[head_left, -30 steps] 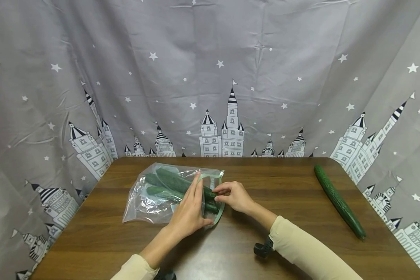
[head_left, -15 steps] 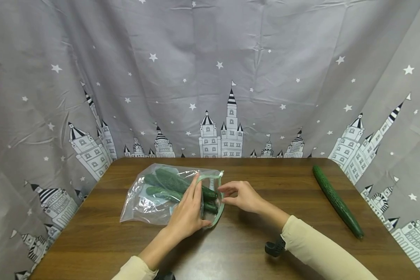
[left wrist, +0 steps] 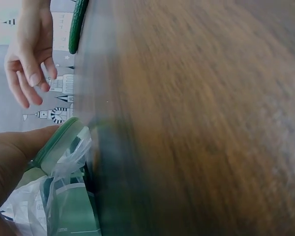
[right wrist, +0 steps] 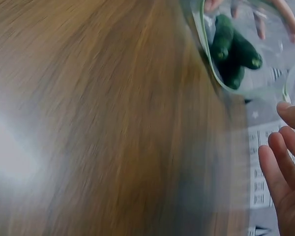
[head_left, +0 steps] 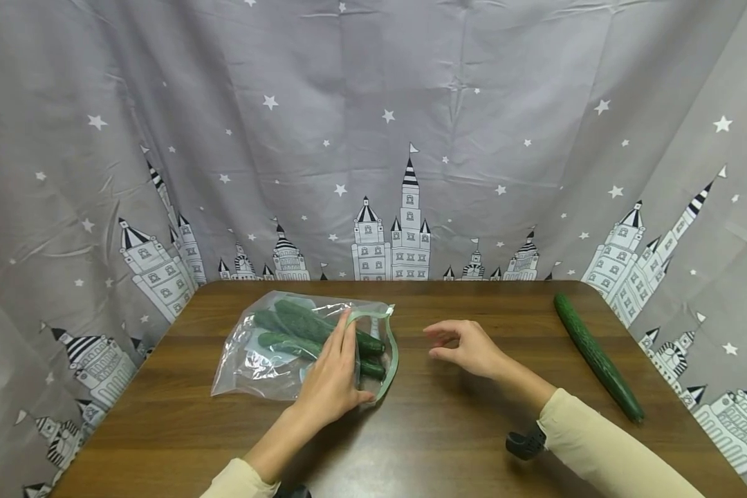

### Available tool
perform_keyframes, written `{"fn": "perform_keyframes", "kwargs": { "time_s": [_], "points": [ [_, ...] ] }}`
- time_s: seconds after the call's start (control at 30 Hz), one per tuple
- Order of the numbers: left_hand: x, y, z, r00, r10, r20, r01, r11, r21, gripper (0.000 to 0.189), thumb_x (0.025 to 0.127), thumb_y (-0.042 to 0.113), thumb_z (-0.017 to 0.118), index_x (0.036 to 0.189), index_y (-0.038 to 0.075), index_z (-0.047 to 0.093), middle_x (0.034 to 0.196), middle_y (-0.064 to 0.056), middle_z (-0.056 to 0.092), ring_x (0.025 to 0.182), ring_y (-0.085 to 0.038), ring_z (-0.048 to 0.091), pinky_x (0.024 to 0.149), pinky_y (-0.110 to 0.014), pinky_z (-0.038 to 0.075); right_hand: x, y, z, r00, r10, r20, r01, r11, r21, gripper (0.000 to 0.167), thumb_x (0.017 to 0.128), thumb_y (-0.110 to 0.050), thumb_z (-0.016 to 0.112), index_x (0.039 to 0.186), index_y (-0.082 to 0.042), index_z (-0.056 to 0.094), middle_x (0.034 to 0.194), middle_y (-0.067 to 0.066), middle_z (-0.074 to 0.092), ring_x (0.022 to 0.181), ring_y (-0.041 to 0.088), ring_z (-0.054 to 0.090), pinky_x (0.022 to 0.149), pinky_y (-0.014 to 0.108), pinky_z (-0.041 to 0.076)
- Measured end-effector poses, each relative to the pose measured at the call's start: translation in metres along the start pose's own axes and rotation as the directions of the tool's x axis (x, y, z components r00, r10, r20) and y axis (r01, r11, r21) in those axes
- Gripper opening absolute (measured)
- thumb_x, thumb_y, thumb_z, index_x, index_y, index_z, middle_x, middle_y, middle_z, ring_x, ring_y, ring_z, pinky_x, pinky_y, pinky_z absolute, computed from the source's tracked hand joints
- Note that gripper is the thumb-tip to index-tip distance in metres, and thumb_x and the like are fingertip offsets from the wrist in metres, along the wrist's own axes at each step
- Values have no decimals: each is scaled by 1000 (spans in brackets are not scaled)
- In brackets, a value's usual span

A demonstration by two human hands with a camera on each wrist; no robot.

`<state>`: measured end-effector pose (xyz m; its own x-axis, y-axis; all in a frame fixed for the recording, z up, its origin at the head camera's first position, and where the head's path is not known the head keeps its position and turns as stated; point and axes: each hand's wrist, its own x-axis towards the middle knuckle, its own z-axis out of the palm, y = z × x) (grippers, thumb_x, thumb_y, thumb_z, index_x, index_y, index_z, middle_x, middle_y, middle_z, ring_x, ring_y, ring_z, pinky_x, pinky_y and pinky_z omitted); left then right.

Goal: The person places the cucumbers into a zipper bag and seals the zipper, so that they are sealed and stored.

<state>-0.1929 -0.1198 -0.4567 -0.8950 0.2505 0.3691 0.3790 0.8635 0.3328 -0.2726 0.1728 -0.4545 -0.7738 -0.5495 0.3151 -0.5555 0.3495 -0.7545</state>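
A clear zip bag (head_left: 249, 377) with a green-edged mouth lies on its side on the table, its mouth facing right. Three cucumbers (right wrist: 244, 53) lie inside, with their ends towards the mouth in the right wrist view. My left hand (head_left: 326, 384) holds the bag near its mouth, the fingers over the top film and the thumb at the lower edge of the green rim. Off to the right of the mouth, my right hand (head_left: 473, 349) hovers over the table with fingers loosely bent and nothing in them. Another cucumber (head_left: 597, 358) lies farther right on the table.
The brown wooden table (head_left: 448, 443) reaches back to a grey curtain (head_left: 504, 138) printed with castles and stars. A dark strap piece (head_left: 526, 443) hangs at the right wrist, just beyond the sleeve.
My right hand has let go of a cucumber end at the bag's mouth and drawn back to the right. My left hand has stayed on the bag.
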Motion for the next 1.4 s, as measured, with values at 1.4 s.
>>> {"fn": "perform_keyframes", "kwargs": {
  "time_s": [1.4],
  "points": [
    [-4, -1, 1, 1000, 26, 5, -26, 999, 39, 145, 53, 34, 106, 163, 2, 17, 173, -10, 3, 147, -45, 32, 84, -71, 53, -139, 29, -141, 953, 139, -268, -230, 908, -349, 39, 88, -11, 84, 125, -5, 72, 107, 13, 76, 86, 8, 71, 64, 26, 55]
  ]
}}
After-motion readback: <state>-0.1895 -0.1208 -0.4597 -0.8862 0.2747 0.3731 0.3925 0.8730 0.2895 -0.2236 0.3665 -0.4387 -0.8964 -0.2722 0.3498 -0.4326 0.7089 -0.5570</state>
